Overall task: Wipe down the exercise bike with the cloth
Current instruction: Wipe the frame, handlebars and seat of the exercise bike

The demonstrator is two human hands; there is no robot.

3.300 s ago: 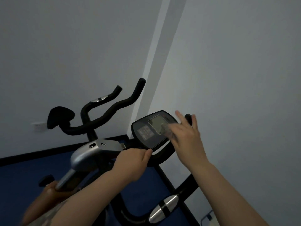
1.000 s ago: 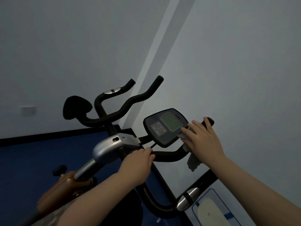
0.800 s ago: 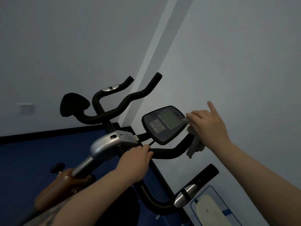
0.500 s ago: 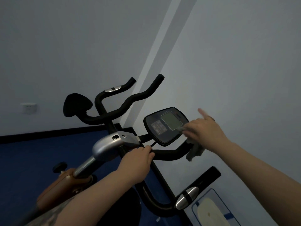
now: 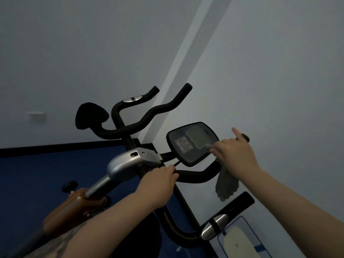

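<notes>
Where cloth [image 5: 226, 185] touches console [image 5: 191, 144]

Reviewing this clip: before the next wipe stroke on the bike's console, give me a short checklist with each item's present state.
1. Cloth in hand: ok. The right hand holds the grey cloth, most of it hanging below the hand.
2. Cloth touching the console: ok. A corner lies under the fingertips at the lower right edge of the screen.
3. Bike steadied: ok. The left hand grips the handlebar beneath the console.
4. Stroke path clear: ok. Nothing lies across the console face.
5. Button pad already wiped: cannot tell.
6. Cloth damp or dry: cannot tell.
</notes>
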